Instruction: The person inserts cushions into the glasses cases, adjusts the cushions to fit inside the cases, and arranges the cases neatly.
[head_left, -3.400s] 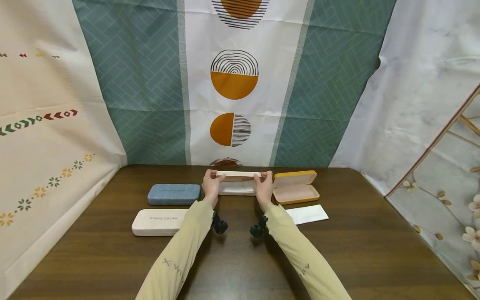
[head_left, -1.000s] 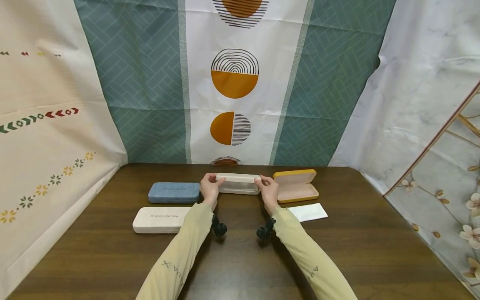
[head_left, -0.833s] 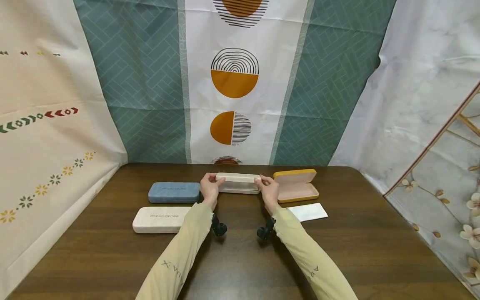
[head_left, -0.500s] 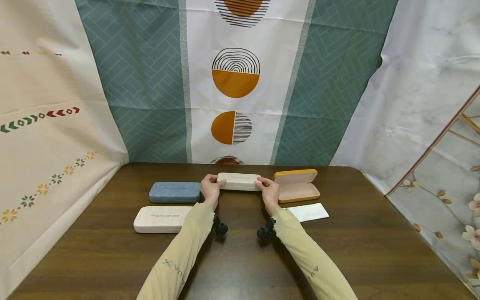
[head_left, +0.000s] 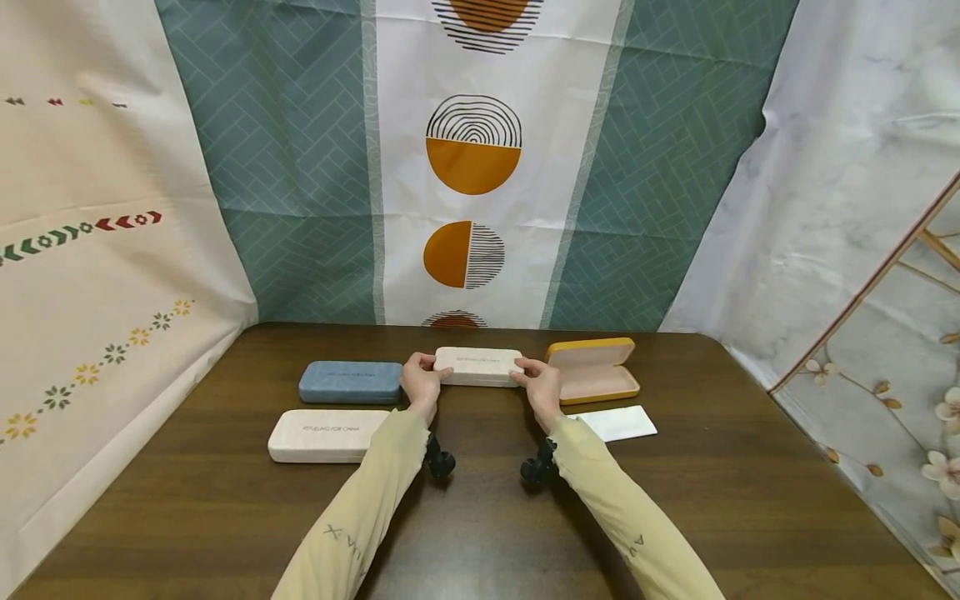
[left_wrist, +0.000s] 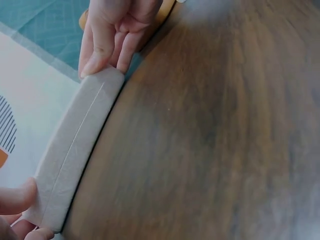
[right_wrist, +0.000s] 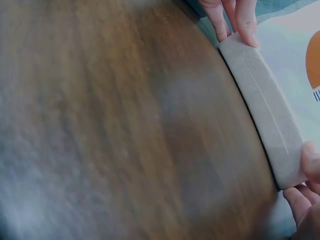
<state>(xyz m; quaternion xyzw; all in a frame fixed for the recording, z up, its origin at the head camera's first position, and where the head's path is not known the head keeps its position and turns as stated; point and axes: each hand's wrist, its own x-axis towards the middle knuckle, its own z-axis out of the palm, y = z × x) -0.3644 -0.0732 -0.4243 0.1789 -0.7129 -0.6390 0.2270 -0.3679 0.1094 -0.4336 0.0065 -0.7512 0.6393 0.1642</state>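
Case [head_left: 478,367], ends held by left hand [head_left: 422,383], right hand [head_left: 542,388]

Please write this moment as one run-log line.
left grip: holds middle white case, left end; right grip: holds same case, right end; case state: closed; blue case: closed; yellow case: open

My left hand [left_wrist: 16,200] grips the near end of the pale case [left_wrist: 75,145], my right hand [left_wrist: 106,25] its far end. A thin seam runs along the case, with wooden tabletop [left_wrist: 210,125] on one side of it, teal-and-white cloth [left_wrist: 45,35] on the other.
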